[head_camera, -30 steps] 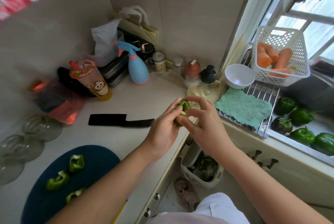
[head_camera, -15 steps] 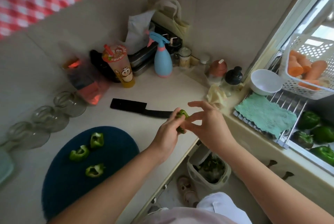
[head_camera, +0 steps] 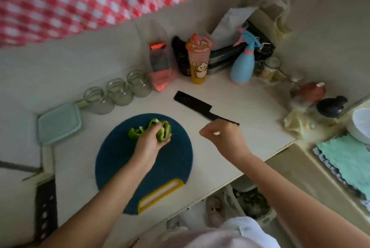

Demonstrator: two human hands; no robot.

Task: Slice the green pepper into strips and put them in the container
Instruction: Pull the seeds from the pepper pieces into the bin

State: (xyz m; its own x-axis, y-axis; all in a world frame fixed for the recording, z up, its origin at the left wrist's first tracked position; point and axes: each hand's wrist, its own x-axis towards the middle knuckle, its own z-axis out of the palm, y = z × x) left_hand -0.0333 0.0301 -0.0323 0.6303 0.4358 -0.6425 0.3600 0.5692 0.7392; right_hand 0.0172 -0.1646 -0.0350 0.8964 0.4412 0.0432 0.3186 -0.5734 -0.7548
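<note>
Gripping green pepper (head_camera: 163, 130), left hand (head_camera: 149, 142) fingers curl; right hand (head_camera: 224, 135) slack; cup (head_camera: 198, 63) print illegible.

We find open pale countertop (head_camera: 250, 119) right of the flat black knife (head_camera: 192, 101), up to a crumpled cream cloth (head_camera: 294, 122). The near half of the round dark-blue cutting board (head_camera: 174, 167) lies bare; its far part is taken by the left hand (head_camera: 152, 140) gripping green pepper pieces (head_camera: 163, 131). Three clear glass jars (head_camera: 120, 91) and a pale-green lidded container (head_camera: 59, 122) block the back-left.
</note>
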